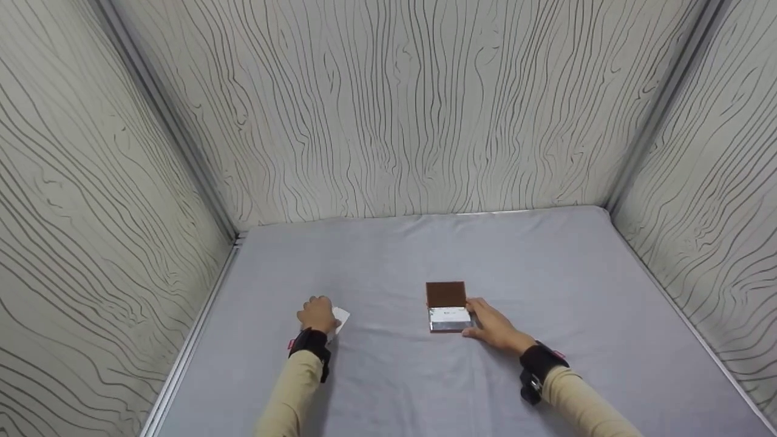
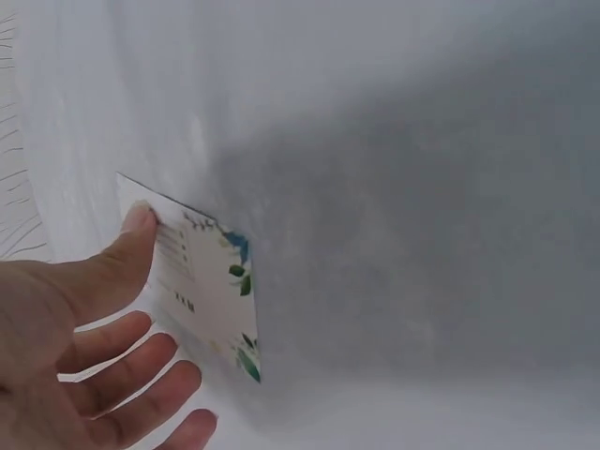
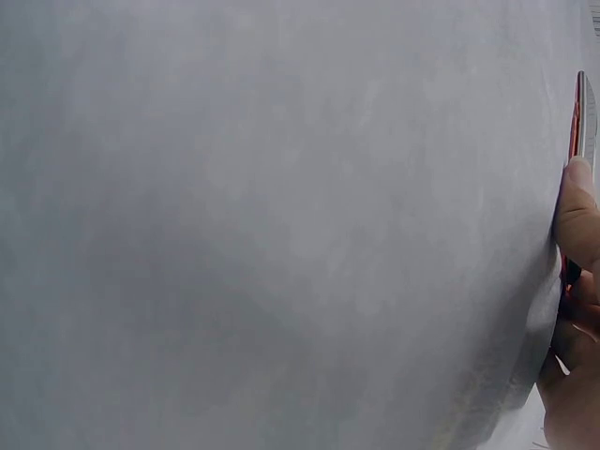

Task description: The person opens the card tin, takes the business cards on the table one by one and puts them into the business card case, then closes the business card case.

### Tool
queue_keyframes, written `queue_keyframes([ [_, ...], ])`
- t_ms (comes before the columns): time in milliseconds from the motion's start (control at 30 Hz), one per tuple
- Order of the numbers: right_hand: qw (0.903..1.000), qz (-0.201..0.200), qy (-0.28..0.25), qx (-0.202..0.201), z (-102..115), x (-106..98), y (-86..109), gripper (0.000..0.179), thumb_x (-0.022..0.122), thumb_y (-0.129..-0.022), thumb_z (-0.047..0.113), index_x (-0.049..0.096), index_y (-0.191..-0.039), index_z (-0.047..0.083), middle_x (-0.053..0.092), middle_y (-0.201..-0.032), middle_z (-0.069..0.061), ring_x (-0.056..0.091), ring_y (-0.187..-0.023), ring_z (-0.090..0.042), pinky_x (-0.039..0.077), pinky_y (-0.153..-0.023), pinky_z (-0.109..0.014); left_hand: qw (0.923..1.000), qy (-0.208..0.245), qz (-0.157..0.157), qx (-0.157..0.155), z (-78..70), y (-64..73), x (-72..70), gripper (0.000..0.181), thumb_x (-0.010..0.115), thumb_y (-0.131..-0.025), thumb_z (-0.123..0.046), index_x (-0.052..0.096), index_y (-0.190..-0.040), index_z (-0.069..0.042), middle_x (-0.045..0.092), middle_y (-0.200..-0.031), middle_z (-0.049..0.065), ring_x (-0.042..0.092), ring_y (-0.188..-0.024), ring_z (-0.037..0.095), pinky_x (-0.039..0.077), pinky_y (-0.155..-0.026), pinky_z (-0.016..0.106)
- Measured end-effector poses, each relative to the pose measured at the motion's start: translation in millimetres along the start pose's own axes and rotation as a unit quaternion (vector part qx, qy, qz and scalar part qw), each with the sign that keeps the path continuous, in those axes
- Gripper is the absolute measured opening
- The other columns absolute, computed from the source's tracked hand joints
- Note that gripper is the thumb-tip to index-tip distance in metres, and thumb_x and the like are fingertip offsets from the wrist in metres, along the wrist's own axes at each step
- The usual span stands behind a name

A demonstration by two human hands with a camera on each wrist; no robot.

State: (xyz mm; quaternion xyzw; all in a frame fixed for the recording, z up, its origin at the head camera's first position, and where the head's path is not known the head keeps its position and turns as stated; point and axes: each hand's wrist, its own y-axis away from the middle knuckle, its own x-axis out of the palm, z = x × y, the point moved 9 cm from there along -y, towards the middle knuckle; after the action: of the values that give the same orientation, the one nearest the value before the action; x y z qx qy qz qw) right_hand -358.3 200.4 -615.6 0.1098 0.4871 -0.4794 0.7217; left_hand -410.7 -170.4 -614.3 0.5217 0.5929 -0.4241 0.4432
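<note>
A white card (image 2: pixel 211 281) printed with green and blue leaves lies at the left of the cloth. My left hand (image 1: pixel 318 315) is over it; in the left wrist view the thumb overlaps the card's face and the other fingers spread loosely beside it. An open card case (image 1: pixel 446 296) with a brown lid inside stands right of centre, white cards (image 1: pixel 449 314) in its lower half. My right hand (image 1: pixel 499 328) grips its right side, thumb at the near corner and fingers farther back. Only the case's thin reddish edge shows in the right wrist view.
A grey-blue cloth (image 1: pixel 388 261) with light wrinkles covers the table. Wood-grain patterned panels (image 1: pixel 388 109) rise at the back and both sides, joined by grey metal posts (image 1: pixel 170 121). Black camera straps circle both wrists.
</note>
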Motion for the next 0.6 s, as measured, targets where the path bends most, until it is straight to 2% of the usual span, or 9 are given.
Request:
queue_keyframes([
  [300, 1.0, -0.001, -0.005, -0.001, -1.4, 0.5, -0.2, 0.064, 0.078, -0.082, 0.023, 0.048, -0.123, -0.016, 0.049, -0.126, -0.033, 0.052, -0.116, -0.049, 0.042, -0.096, -0.058, 0.9998, 0.015, 0.009, -0.002, 8.0, -0.5, 7.0, 0.036, 0.088, -0.072, -0.023, 0.066, -0.089, 0.001, 0.065, -0.09, 0.021, 0.061, -0.09, 0.04, 0.048, -0.079, 0.056],
  [467, 0.9998, 0.009, -0.006, 0.015, -3.7, 1.3, -0.5, 0.061, 0.078, -0.083, 0.022, 0.05, -0.122, -0.016, 0.048, -0.129, -0.033, 0.05, -0.119, -0.05, 0.04, -0.098, -0.059, 0.9994, 0.035, 0.001, -0.001, 8.1, 0.1, 4.3, 0.044, 0.09, -0.07, -0.022, 0.063, -0.094, 0.005, 0.063, -0.092, 0.023, 0.061, -0.092, 0.041, 0.048, -0.08, 0.057],
  [600, 0.9997, 0.008, -0.008, 0.022, -4.2, 1.3, -0.7, 0.064, 0.078, -0.083, 0.021, 0.047, -0.125, -0.017, 0.048, -0.128, -0.033, 0.05, -0.119, -0.05, 0.039, -0.099, -0.059, 0.9987, 0.047, -0.009, 0.013, 5.1, 1.4, -0.4, 0.05, 0.09, -0.069, -0.019, 0.06, -0.1, 0.007, 0.064, -0.094, 0.026, 0.062, -0.092, 0.044, 0.048, -0.08, 0.058],
])
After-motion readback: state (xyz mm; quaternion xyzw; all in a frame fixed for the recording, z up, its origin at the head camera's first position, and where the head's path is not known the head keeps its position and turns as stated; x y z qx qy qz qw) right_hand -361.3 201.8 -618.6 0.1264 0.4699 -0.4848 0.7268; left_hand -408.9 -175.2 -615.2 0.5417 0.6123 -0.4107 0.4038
